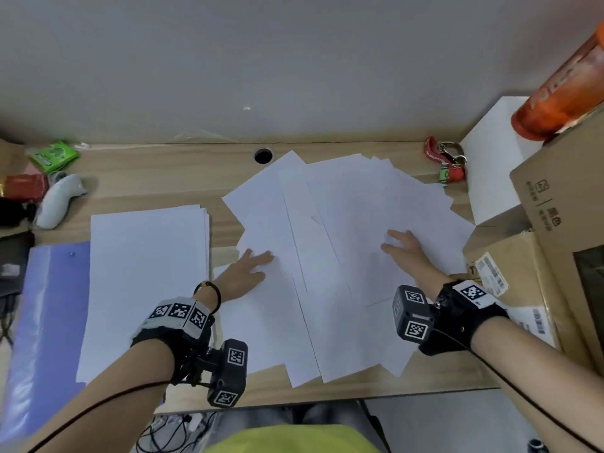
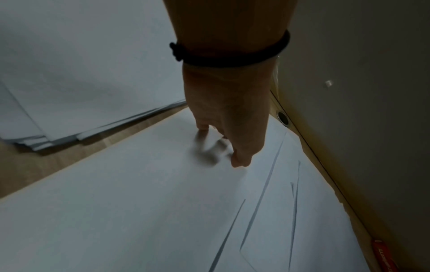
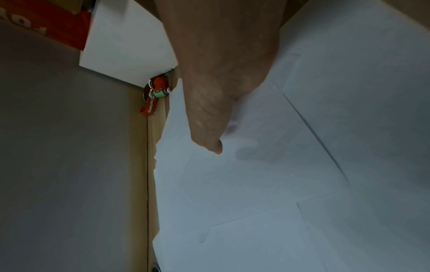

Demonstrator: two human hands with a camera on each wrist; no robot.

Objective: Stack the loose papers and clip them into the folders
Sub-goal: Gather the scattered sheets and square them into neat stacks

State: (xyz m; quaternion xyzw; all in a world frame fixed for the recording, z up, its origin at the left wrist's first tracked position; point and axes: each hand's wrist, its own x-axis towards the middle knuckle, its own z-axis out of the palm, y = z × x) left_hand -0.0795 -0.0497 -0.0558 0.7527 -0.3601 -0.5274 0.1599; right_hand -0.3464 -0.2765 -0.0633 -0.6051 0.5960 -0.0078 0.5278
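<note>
Two flat hands, left hand [image 1: 245,273] and right hand [image 1: 408,253], press smooth loose papers [image 1: 340,223].

Left hand [image 1: 243,274] and right hand [image 1: 407,253] both reach forward, palms down, fingers extended.

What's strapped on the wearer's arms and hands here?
Bare hands, no sleeves. Each wrist carries a black strap with white fiducial-tag blocks and a black camera pod bearing more tags. Thin black cables run down both forearms. A dark cord bracelet circles the left wrist.
</note>
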